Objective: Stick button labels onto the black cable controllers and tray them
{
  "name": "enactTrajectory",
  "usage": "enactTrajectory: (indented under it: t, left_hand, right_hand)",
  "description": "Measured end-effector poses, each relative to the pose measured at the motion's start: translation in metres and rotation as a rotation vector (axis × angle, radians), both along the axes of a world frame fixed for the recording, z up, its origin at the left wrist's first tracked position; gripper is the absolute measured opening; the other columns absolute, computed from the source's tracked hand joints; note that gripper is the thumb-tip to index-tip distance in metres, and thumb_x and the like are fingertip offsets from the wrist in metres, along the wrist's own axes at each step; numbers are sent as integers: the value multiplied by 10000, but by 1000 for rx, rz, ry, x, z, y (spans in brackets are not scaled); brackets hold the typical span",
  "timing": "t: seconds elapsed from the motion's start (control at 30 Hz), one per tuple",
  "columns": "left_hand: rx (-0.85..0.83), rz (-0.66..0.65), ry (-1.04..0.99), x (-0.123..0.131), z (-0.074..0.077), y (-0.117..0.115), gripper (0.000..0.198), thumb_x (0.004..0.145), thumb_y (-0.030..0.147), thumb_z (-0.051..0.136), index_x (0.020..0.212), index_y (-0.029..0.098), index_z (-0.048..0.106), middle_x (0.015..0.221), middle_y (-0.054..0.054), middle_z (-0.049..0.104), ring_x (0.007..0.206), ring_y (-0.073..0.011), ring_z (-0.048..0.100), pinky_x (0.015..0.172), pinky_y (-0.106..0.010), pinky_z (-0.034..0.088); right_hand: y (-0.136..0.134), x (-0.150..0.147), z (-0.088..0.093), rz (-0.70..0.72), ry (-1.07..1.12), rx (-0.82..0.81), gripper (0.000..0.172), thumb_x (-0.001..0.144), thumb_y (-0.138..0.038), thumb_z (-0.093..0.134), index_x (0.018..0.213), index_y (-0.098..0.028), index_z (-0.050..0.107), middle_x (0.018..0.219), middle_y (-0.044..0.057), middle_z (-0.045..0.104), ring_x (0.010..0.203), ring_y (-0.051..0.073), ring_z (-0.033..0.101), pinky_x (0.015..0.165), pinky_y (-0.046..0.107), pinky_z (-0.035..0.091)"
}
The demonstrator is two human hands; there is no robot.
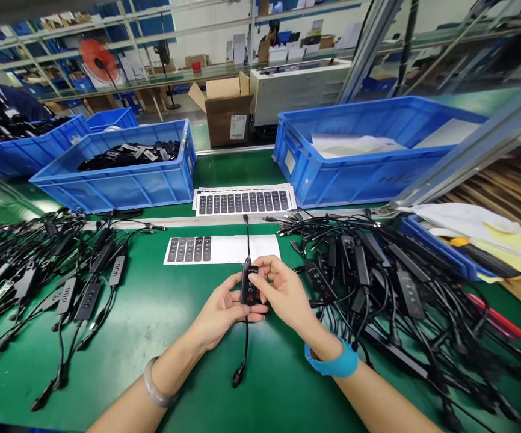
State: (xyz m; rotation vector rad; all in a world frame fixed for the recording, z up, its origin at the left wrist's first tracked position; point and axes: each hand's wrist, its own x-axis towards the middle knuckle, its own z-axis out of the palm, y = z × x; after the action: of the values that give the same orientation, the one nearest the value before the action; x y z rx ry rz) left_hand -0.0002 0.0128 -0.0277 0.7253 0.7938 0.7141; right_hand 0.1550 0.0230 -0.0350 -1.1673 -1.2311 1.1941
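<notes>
A black inline cable controller (249, 287) with small red-marked buttons sits between my hands, its thin cord running up and down the green bench mat (161, 355). My left hand (221, 310) cradles it from below, while the fingertips of my right hand (283, 290) press on its face. A small plug (237, 376) lies at the cord's lower end. Just above my hands is a white sheet of black labels (188, 249). Heaps of similar black cables lie to either side, one at left (53, 282) and one at right (369, 282).
Blue plastic bins stand along the back, one holding black cables (129, 157) and one holding white sheets (355, 144). Another label sheet (242, 200) lies between them. A co-worker (8, 102) sits far left. A blue tray (441, 249) with papers and a yellow-handled tool sits at right.
</notes>
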Motion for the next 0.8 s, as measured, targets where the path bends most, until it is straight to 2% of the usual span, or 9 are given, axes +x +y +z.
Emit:
enactTrajectory:
  t: [0.4, 0.8]
  left_hand:
    - [11, -9, -13, 0, -2, -1, 679, 706, 187, 802, 1297, 152, 470, 999, -131, 731, 928, -272, 714, 856, -404, 535]
    - [-8, 2, -4, 2, 2, -2, 639, 723, 225, 786, 1289, 170, 494, 967, -110, 740, 916, -277, 719, 852, -407, 532]
  right_hand:
    - [0, 0, 2, 2, 20, -27, 222, 792, -359, 658, 923, -207, 565, 683, -62, 487, 438, 71, 472, 382, 193, 424]
    - [-1, 0, 1, -25, -19, -30, 227, 785, -350, 657, 937, -207, 567, 664, -58, 482, 454, 82, 465, 358, 189, 429]
